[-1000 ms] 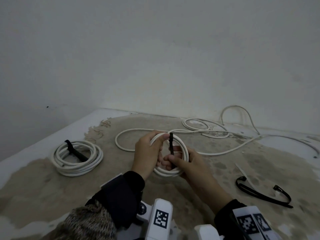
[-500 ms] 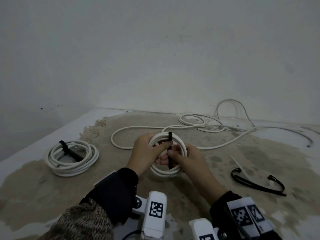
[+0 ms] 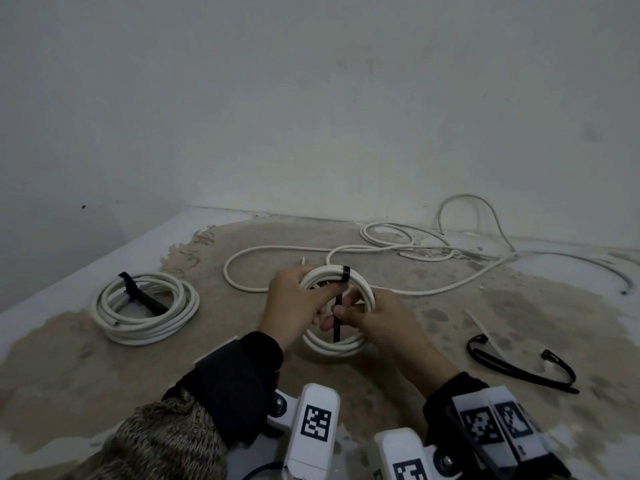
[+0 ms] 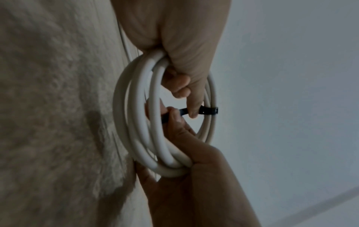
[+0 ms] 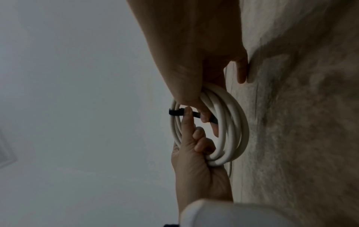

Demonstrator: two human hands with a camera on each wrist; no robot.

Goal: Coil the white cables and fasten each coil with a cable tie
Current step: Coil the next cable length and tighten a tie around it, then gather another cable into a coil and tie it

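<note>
**Tie now cinched on the coil's top**

The black cable tie (image 3: 345,274), earlier sticking up loose, now wraps the white coil (image 3: 360,344) above the floor. Left hand (image 3: 294,303) grips the coil; right hand (image 3: 377,317) pinches the tie's tail.

knit sleeve (image 3: 162,441); black wrist straps (image 3: 235,382); white marker-tagged mounts (image 3: 313,424)

I see a white cable coil (image 3: 337,308) banded by a black cable tie (image 3: 345,274); black-and-white square markers (image 3: 315,420) at six o'clock.
</note>
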